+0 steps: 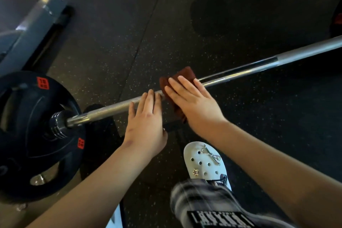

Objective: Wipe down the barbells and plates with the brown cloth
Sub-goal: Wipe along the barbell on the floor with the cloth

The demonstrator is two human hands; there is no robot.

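Gym floor (240, 126); brown cloth (185, 75) on barbell (259, 65) under flat right hand (192, 102).

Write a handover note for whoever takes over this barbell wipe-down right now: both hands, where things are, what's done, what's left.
Left hand: open, fingers flat on the barbell shaft, just plate-side of the cloth.
Right hand: open, pressing the brown cloth flat over the shaft.
Black 10 kg plate: loaded on the bar's end to the person's left; the cloth is not touching it.
Done: cannot tell how much of the shaft has been wiped.
Left: the shaft either side of the cloth, then the plate.
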